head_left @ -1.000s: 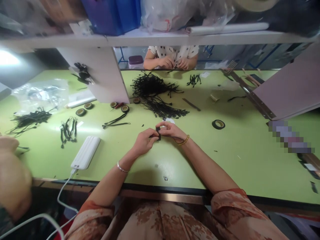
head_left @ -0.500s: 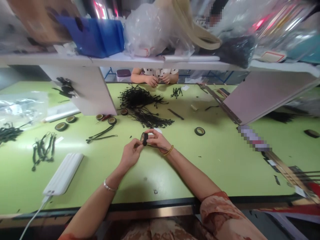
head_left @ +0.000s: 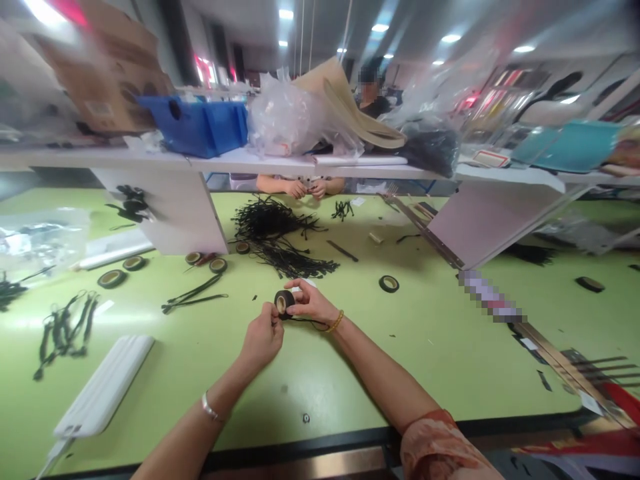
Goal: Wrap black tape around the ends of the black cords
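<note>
My right hand holds a roll of black tape between thumb and fingers, its pale core facing partly toward me. Close against the roll's left side, my left hand is closed in a pinch. A thin black cord runs from the left fingertips below the roll toward my right wrist. Whether a strip of tape is also in the left pinch is too small to tell. Behind my hands lies a large pile of black cords, and a small white paper partly shows behind the right fingers.
Several other tape rolls lie around, one to the right, one at left. A white power bank with a cable sits front left. An overhead shelf carries a blue bin and bags. Across the table, a co-worker's hands handle something small.
The camera view has tilted up, showing more of the room above the shelf. In my right hand the tape roll has turned, and its core shows more. Both hands stay together.
</note>
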`<state>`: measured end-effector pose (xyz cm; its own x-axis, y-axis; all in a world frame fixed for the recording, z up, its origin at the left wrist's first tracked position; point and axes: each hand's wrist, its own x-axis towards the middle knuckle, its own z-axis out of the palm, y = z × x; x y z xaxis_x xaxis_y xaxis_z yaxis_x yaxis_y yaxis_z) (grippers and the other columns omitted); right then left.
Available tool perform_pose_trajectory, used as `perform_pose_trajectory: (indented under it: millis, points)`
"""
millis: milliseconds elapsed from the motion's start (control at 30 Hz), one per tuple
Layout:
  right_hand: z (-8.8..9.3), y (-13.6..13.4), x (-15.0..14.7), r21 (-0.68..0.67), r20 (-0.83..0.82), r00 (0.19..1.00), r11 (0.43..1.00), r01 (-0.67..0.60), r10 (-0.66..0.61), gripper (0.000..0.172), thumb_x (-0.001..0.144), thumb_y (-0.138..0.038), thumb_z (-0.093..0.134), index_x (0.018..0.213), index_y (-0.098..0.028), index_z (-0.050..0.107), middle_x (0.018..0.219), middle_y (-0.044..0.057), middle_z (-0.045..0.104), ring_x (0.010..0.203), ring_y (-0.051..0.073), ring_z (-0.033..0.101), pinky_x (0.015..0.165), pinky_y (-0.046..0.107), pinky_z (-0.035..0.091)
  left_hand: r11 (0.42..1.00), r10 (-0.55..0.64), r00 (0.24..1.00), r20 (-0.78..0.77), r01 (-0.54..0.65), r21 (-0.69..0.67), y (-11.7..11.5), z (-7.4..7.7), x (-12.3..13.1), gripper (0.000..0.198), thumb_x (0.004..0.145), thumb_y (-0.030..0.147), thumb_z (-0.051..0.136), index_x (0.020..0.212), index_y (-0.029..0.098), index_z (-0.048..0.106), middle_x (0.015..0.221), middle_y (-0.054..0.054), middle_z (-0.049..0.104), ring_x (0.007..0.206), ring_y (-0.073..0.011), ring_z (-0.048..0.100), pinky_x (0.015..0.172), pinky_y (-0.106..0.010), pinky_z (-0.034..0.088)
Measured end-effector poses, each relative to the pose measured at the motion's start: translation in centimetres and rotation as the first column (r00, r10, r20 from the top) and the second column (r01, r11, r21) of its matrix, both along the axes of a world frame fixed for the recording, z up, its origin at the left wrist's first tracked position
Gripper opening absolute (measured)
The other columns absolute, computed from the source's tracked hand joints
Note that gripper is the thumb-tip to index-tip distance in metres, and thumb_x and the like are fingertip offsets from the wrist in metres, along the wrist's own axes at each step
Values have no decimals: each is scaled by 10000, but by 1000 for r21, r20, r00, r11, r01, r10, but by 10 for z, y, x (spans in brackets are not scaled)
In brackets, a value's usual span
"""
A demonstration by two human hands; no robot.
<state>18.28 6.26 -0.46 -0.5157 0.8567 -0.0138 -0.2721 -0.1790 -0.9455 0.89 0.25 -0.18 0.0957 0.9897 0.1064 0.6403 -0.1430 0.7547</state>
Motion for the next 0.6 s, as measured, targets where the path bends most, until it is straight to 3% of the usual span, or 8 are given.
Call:
perform_pose_trajectory:
  millis: [133,300,400,500,600]
  points:
    - [0,0,-1,66,1,1000,998,11,-11,628,586,-277,884,1082,-223,503,836,-13,716,715,121,642,670,235,454,998,21,997,-80,-26,-59,5,-2,-4,22,859,212,454,870,229,444,699,-2,621,578,-161,566,588,-252,363]
    - [2,-4,-2,118,22,1000,993,-2,-1,611,607,-290,871,1076,-215,485,840,-7,705,726,124,640,702,252,457,986,-13,915,-403,-54,-156,4,9,-1,179,930,256,398,878,199,560,760,-58,682,701,-193,634,621,-274,336]
    - [5,-6,0,122,57,996,991,57,-65,605,638,-327,851,1092,-224,464,798,-25,686,684,124,621,676,254,448,991,-36,849,-528,-40,-132,2,12,4,235,949,270,367,971,180,583,861,-99,711,795,-226,669,664,-293,364]
    - [7,-8,1,162,135,987,985,66,-88,587,665,-356,832,1091,-225,449,697,-59,631,592,106,545,592,232,388,994,-37,817,-575,-28,-103,2,7,6,245,948,274,362,1001,156,570,861,-124,706,779,-242,673,663,-306,367]
    - [8,-11,1,246,145,981,965,88,-126,550,681,-371,813,1057,-222,440,648,-81,564,560,94,479,566,228,349,992,46,870,-491,-97,-79,6,0,3,180,918,249,402,949,166,558,766,-90,668,700,-226,634,640,-302,346]
